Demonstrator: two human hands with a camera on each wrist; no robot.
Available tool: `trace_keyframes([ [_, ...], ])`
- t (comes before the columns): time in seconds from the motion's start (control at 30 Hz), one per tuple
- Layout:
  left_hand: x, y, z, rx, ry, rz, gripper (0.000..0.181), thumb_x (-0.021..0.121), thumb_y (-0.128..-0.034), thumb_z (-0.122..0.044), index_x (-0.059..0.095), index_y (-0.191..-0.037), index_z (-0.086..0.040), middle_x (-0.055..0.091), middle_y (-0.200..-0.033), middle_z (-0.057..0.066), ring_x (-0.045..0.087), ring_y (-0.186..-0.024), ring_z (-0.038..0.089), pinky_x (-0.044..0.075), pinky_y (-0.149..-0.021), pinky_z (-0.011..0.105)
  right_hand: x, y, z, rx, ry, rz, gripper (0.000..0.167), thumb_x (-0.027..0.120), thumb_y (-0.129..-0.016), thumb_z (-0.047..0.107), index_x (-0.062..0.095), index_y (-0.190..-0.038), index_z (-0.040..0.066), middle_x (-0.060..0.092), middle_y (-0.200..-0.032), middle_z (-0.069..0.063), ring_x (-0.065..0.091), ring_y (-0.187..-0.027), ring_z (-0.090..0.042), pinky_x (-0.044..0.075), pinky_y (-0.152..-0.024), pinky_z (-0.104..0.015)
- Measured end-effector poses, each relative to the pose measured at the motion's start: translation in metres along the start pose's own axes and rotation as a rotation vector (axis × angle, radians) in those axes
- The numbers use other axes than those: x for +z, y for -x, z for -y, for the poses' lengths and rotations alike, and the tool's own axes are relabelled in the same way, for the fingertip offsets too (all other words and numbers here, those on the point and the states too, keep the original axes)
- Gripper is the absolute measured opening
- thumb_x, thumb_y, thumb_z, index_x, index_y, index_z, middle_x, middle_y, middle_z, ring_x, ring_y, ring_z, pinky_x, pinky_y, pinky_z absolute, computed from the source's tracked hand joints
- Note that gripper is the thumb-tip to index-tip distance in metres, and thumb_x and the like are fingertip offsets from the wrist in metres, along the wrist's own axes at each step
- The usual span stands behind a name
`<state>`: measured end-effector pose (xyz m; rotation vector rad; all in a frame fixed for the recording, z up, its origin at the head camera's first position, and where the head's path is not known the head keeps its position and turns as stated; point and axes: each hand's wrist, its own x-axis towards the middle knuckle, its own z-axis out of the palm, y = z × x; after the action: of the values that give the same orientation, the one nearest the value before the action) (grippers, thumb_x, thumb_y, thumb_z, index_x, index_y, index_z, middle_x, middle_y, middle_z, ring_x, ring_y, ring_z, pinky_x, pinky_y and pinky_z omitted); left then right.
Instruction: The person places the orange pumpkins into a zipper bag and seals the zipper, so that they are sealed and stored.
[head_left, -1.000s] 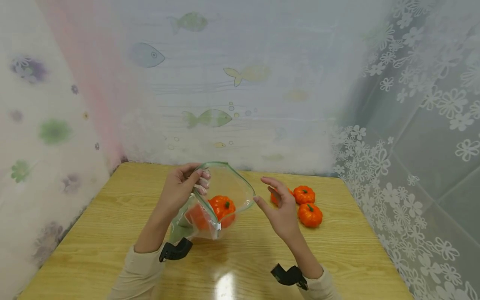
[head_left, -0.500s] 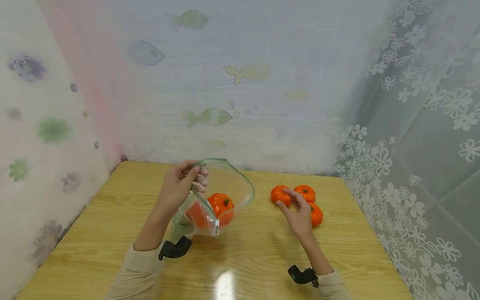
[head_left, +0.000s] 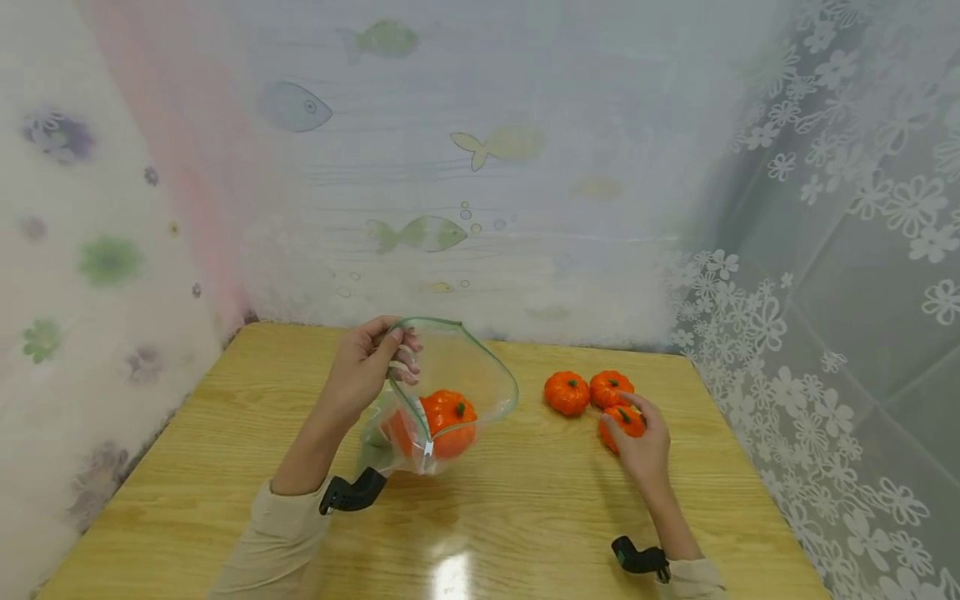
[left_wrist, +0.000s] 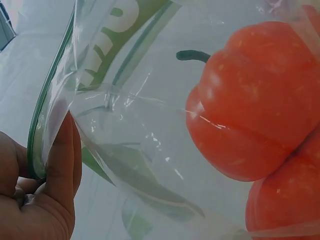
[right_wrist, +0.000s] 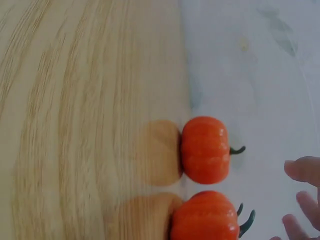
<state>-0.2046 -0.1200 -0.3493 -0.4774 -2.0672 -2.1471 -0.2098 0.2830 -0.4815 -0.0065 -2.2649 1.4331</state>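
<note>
The left hand (head_left: pixel 352 375) is gripping the bag (head_left: pixel 480 375) by its rim; the right hand (head_left: pixel 645 448) is hovering, fingers parted, about the near pumpkin (head_left: pixel 631 424) on the desk (head_left: pixel 525 500), contact unclear. Probably light, firm and slick, that pumpkin is inviting a hold round its sides. Its stem is pointing up, its squat body running widest across.

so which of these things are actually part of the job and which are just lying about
Seemingly part of the job:
clear bag, rim held by the left hand
pumpkins inside the bag
three loose pumpkins, the right hand at the front one

Just around:
table
fish-print backdrop
flower-print backdrop
black wrist cameras
</note>
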Motion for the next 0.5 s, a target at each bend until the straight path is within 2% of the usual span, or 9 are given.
trace_keyframes([
  [0.1, 0.002, -0.002, -0.001, -0.005, -0.009, -0.003, 0.029, 0.041, -0.1103, -0.008, 0.056, -0.122, 0.014, 0.066, -0.094, 0.004, 0.069, -0.072, 0.009, 0.064, -0.067, 0.028, -0.010, -0.001, -0.007, 0.044, 0.133, 0.061, 0.053, 0.077, -0.088, 0.000, 0.056, -0.136, -0.007, 0.050, -0.141, -0.028, 0.038, -0.139, -0.044, 0.031, -0.116, -0.062],
  [0.23, 0.004, -0.003, -0.002, 0.001, 0.007, 0.001, 0.028, 0.040, -0.1105, -0.007, 0.055, -0.122, 0.014, 0.066, -0.093, 0.003, 0.069, -0.071, 0.009, 0.064, -0.066, 0.030, -0.018, -0.004, -0.013, 0.147, 0.265, 0.200, 0.068, 0.076, -0.089, 0.006, 0.042, -0.147, -0.008, 0.037, -0.149, -0.034, 0.027, -0.142, -0.052, 0.025, -0.118, -0.067],
  [0.33, 0.004, -0.003, -0.003, 0.013, 0.022, 0.017, 0.029, 0.038, -0.1108, -0.007, 0.053, -0.123, 0.014, 0.065, -0.094, 0.003, 0.069, -0.071, 0.009, 0.064, -0.065, 0.032, -0.021, -0.005, -0.018, 0.214, 0.292, 0.256, 0.076, 0.075, -0.091, 0.010, 0.034, -0.152, -0.008, 0.029, -0.152, -0.036, 0.026, -0.142, -0.053, 0.027, -0.118, -0.067],
  [0.5, 0.005, -0.002, -0.002, 0.018, 0.040, 0.038, 0.030, 0.037, -0.1113, -0.008, 0.050, -0.125, 0.015, 0.064, -0.095, 0.003, 0.068, -0.071, 0.009, 0.065, -0.066, 0.033, -0.022, -0.007, -0.025, 0.269, 0.269, 0.263, 0.083, 0.075, -0.091, 0.015, 0.027, -0.154, -0.010, 0.022, -0.153, -0.039, 0.028, -0.141, -0.054, 0.030, -0.117, -0.067],
])
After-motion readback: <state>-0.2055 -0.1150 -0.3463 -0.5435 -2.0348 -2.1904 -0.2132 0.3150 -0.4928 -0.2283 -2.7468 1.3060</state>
